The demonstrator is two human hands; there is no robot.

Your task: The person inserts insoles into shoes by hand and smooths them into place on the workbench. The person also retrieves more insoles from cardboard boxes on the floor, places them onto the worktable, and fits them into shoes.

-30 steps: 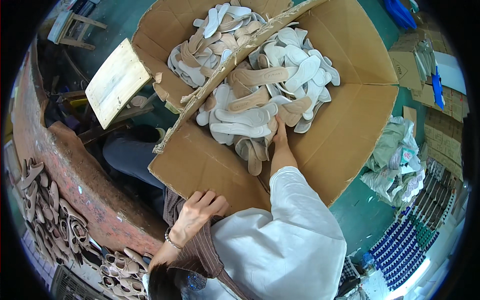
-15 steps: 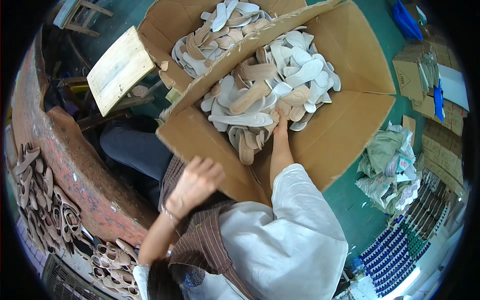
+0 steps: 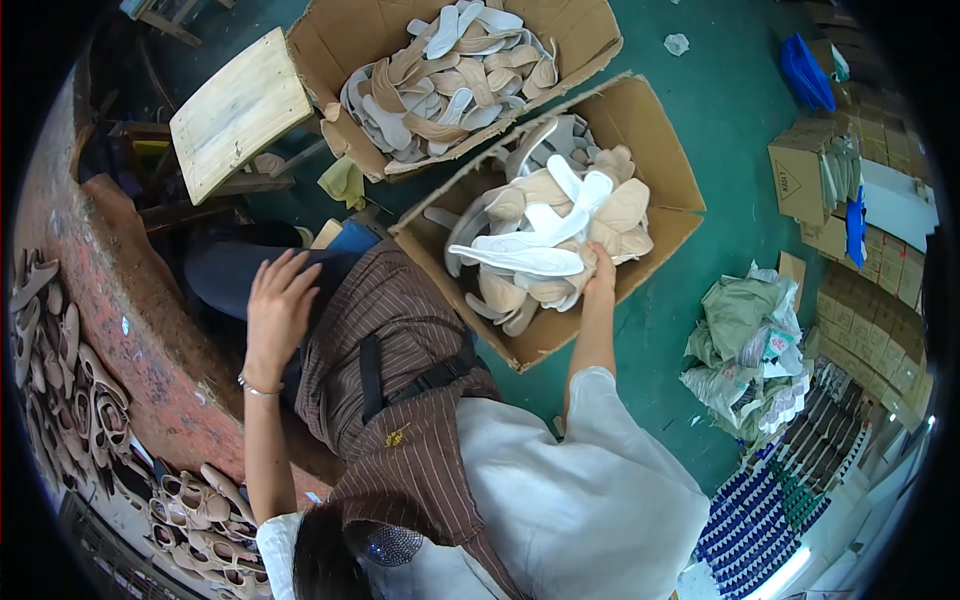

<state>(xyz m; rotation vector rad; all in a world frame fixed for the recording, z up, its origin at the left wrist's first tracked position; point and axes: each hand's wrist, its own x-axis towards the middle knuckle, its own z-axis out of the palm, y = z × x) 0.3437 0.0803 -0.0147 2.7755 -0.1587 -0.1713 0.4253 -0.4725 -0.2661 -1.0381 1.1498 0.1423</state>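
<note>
My right hand [image 3: 598, 270] grips a bunch of beige and white shoe insoles [image 3: 525, 260] by its right side, over the nearer cardboard box [image 3: 668, 178]. The bunch covers much of the box's opening; thumb and fingertips are partly hidden among the insoles. Other insoles lie beneath. Held away to the left, my left hand [image 3: 280, 305] is empty with its fingers apart, above my dark trouser leg and beside the striped brown apron [image 3: 375, 310].
A second cardboard box [image 3: 597, 32] of insoles stands just beyond. Left of it is a wooden stool [image 3: 240, 115]. Beige shoes [image 3: 215, 510] lie along the worn red bench [image 3: 150, 330]. Plastic bags [image 3: 750, 340] and stacked cartons [image 3: 870, 330] are on the right.
My right hand has come up out of the nearer box with a bunch of insoles. My left hand has moved left and its fingers have spread. My view has shifted back.
</note>
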